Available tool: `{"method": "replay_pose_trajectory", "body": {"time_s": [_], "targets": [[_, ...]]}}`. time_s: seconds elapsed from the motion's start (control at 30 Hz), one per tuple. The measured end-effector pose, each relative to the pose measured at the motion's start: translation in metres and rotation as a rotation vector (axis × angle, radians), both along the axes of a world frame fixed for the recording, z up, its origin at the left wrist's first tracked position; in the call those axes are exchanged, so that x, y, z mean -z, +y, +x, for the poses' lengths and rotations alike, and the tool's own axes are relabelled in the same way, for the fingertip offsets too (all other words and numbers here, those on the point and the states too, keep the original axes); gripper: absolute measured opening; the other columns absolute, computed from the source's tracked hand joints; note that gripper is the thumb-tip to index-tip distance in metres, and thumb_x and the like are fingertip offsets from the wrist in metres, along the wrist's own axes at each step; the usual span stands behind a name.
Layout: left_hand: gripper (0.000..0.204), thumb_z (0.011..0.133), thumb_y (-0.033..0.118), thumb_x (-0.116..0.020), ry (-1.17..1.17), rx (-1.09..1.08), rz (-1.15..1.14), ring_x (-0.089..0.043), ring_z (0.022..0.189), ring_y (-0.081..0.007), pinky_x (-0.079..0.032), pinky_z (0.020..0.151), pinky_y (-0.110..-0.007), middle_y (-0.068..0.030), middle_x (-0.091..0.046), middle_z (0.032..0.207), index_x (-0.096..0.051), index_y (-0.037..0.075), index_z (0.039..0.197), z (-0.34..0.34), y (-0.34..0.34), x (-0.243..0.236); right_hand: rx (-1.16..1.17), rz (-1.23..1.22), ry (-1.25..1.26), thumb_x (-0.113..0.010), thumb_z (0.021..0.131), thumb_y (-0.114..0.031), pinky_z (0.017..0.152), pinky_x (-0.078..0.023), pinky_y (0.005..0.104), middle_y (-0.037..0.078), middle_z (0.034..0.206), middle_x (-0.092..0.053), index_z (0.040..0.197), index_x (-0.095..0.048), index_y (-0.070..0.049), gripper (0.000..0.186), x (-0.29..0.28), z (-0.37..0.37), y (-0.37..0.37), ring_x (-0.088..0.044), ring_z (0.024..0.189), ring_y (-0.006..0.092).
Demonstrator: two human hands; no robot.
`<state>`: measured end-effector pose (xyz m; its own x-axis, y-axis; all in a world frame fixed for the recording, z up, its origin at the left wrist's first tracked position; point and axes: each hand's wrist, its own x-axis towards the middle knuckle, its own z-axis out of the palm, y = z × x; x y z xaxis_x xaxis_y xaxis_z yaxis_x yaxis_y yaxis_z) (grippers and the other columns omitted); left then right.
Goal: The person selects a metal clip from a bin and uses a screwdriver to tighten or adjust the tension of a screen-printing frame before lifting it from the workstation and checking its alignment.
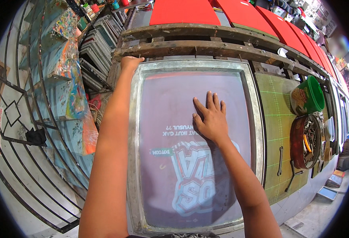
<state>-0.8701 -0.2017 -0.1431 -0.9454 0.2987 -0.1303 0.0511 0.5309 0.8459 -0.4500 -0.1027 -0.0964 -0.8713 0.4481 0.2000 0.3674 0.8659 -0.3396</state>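
Note:
A silk-screen printing frame (255, 131) with metal edges lies in front of me, its mesh bearing a pale lettered design. At its far left corner my left hand (130, 64) is closed on the edge, thumb pointing right along the rim; its other fingers are mostly hidden. My right hand (213, 122) lies palm down on the mesh (174, 99), right of the middle and above the design, with its fingers spread and nothing held. Both forearms reach across the frame from the lower edge.
Beyond the frame runs a wooden rail (206, 48), with red panels (184, 14) behind it. On the right, a green board (275, 119) carries a green bucket (311, 95), a round tin of bits (307, 141) and a wrench (280, 160). Stacked frames (101, 47) and a metal grille (21, 89) stand left.

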Motion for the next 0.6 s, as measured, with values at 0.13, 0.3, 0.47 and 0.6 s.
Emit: {"method": "replay_pose_trajectory", "body": {"time_s": [0.13, 0.3, 0.47, 0.6], "targets": [[0.030, 0.081, 0.026, -0.072, -0.238, 0.014, 0.240, -0.065, 0.080, -0.0231, -0.051, 0.073, -0.035, -0.0147, -0.069, 0.098, -0.070, -0.003, 0.090, 0.018, 0.006, -0.012, 0.012, 0.000, -0.011, -0.055, 0.085, -0.030, 0.113, -0.016, 0.0550, 0.028, 0.147, -0.032, 0.136, -0.053, -0.020, 0.052, 0.000, 0.001, 0.002, -0.025, 0.139, 0.0434], [0.023, 0.090, 0.024, -0.065, -0.460, 0.058, 0.379, -0.064, 0.076, -0.0207, -0.052, 0.069, -0.034, -0.0102, -0.068, 0.091, -0.069, 0.001, 0.091, 0.005, -0.006, -0.006, 0.004, -0.013, -0.006, -0.055, 0.085, -0.030, 0.113, -0.016, 0.0549, 0.028, 0.148, -0.031, 0.136, -0.053, -0.020, 0.052, 0.000, 0.000, 0.000, -0.025, 0.139, 0.0432], [0.020, 0.089, 0.022, -0.066, -0.572, 0.010, 0.431, -0.064, 0.076, -0.0203, -0.053, 0.069, -0.035, -0.0086, -0.068, 0.089, -0.069, 0.002, 0.091, 0.000, -0.002, -0.006, 0.020, -0.022, -0.008, -0.058, 0.084, -0.030, 0.113, -0.016, 0.0547, 0.026, 0.148, -0.031, 0.135, -0.053, -0.022, 0.052, -0.001, 0.000, 0.000, -0.025, 0.139, 0.0419], [0.019, 0.088, 0.021, -0.067, -0.584, 0.039, 0.251, -0.064, 0.074, -0.0199, -0.054, 0.068, -0.036, -0.0086, -0.068, 0.087, -0.069, 0.002, 0.092, -0.019, -0.010, -0.008, -0.004, -0.012, -0.003, -0.055, 0.085, -0.031, 0.113, -0.016, 0.0553, 0.028, 0.148, -0.031, 0.136, -0.052, -0.020, 0.052, 0.001, -0.001, -0.002, -0.025, 0.139, 0.0428]]}}
